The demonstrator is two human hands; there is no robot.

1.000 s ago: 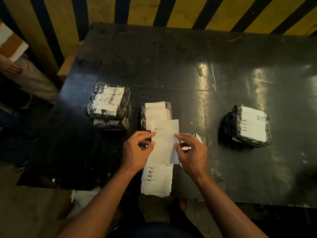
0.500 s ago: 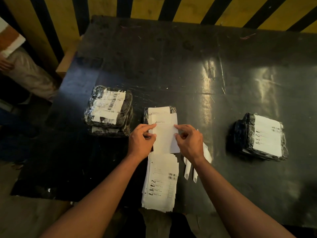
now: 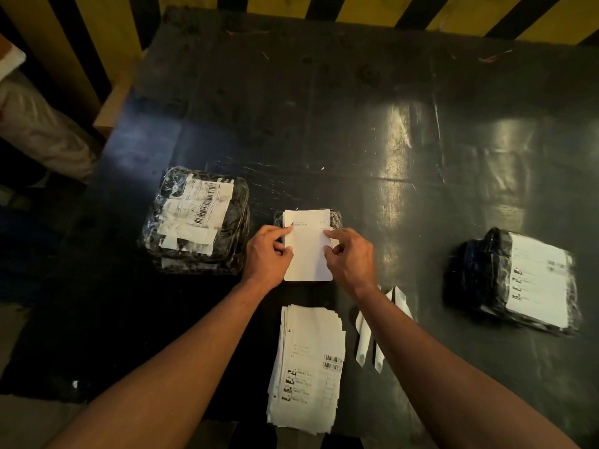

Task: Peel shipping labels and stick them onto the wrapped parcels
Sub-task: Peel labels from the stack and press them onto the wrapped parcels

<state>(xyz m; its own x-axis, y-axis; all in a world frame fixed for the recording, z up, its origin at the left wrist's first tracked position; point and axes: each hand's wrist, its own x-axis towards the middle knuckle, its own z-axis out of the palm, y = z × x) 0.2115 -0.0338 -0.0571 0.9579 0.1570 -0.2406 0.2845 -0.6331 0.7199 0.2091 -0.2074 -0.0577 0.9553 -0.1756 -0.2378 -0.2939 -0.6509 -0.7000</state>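
Observation:
A white shipping label (image 3: 308, 251) lies over a small black wrapped parcel (image 3: 335, 218) in the middle of the dark table (image 3: 356, 124). My left hand (image 3: 267, 254) pinches the label's left edge. My right hand (image 3: 351, 257) pinches its right edge. Most of that parcel is hidden under the label and my hands. A stack of printed labels (image 3: 308, 367) lies nearer to me, between my forearms. Two labelled parcels stacked on each other (image 3: 197, 222) sit to the left. Another labelled parcel (image 3: 515, 280) sits to the right.
Two white peeled backing strips (image 3: 363, 341) lie beside my right forearm. A yellow and black striped wall (image 3: 356, 8) stands behind the table. Another person's sleeve (image 3: 35, 124) shows at the far left, off the table's left edge.
Both hands have carried the label away from me, from above the label stack to over the middle parcel. The camera has tilted down a little.

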